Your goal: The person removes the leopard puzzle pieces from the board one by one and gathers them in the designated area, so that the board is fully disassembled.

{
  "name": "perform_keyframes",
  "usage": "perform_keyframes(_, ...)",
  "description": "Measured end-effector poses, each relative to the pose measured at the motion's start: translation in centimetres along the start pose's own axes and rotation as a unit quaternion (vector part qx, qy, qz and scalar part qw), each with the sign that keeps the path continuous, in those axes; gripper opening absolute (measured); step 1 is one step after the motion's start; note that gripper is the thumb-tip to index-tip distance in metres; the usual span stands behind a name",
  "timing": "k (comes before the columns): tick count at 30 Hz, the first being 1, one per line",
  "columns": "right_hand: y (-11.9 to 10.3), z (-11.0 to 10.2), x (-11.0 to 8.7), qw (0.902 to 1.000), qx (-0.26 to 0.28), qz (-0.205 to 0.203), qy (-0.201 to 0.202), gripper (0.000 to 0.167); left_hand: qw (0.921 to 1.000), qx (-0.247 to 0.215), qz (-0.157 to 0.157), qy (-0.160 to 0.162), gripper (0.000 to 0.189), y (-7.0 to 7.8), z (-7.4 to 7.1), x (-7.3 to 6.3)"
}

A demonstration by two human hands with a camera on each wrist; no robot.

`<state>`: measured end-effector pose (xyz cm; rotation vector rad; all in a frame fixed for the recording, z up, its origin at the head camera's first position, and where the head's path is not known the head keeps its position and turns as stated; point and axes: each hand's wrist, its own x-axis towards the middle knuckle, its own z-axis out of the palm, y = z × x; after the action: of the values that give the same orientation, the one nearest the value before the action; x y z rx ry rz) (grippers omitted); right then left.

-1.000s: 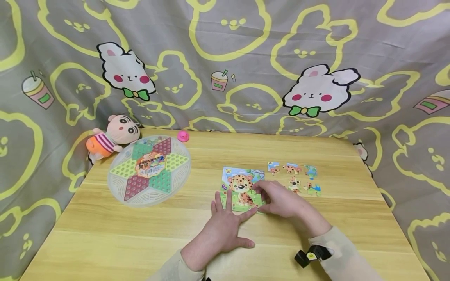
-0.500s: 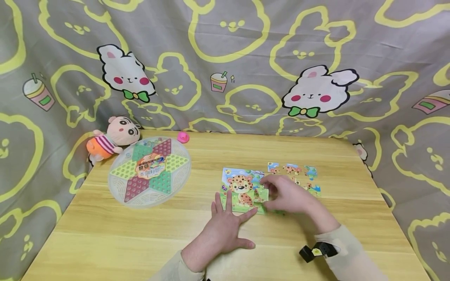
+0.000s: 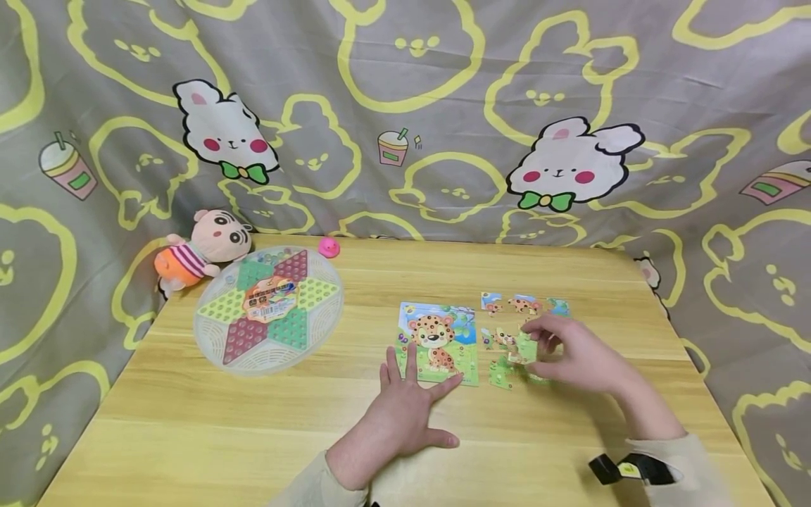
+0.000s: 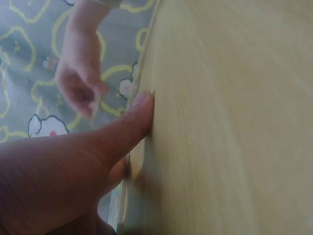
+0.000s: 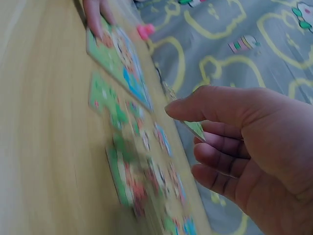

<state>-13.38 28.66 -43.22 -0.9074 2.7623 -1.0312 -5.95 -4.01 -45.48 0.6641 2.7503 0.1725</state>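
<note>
My right hand (image 3: 576,355) pinches a green jigsaw puzzle piece (image 3: 526,348) between thumb and fingers, raised over loose pieces. In the right wrist view, the piece (image 5: 196,129) shows edge-on in the grip. With fingers spread, my left hand (image 3: 405,415) lies at the near edge of a square leopard picture board (image 3: 467,338), fingertips over its lower part. Loose puzzle pieces (image 3: 500,372) are laid out in rough rows right of the board, some hidden behind my right hand. The left wrist view shows my left thumb (image 4: 129,120) along the wooden tabletop.
On the left lies a round Chinese checkers board (image 3: 212,331) with a coloured star. A plush doll (image 3: 203,246) leans behind it, and a small pink duck (image 3: 329,247) sits near the back edge. A patterned curtain (image 3: 443,204) surrounds the wooden table (image 3: 253,436).
My right hand has moved right, off the board's right side, carrying the puzzle piece over the loose pieces. More of the leopard picture now shows. The left hand has stayed put.
</note>
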Motion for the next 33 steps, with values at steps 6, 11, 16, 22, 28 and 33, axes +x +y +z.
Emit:
perform_keyframes(6,2.0,-1.3,-3.0,0.9997,-0.006,-0.012,0.019,0.054,1.0,-0.006,-0.001,-0.002,0.099,0.0,-0.1,0.0)
perform_keyframes(11,3.4,-1.6,-4.9,0.9997,0.008,-0.008,0.02,0.057,0.9999,-0.007,-0.004,-0.007,0.1,-0.2,-0.2,0.0)
perform_keyframes(16,4.5,-1.7,-6.1,0.9995,0.026,0.015,0.007,0.056,0.9998,-0.012,-0.007,-0.011,0.1,-0.3,-0.3,0.0)
perform_keyframes(22,5.3,-2.0,-6.8,0.9976,0.018,0.062,-0.024,0.055,0.9998,-0.011,-0.008,-0.011,0.1,-0.3,-0.4,-0.1)
perform_keyframes(28,5.5,-2.3,-7.1,0.9966,0.017,0.067,-0.046,0.054,0.9998,-0.02,-0.006,-0.007,0.099,-0.3,-0.2,-0.1)
perform_keyframes(33,5.8,-2.3,-7.2,0.9964,0.016,0.067,-0.05,0.056,0.9995,-0.031,-0.006,-0.003,0.099,-0.2,-0.2,-0.1)
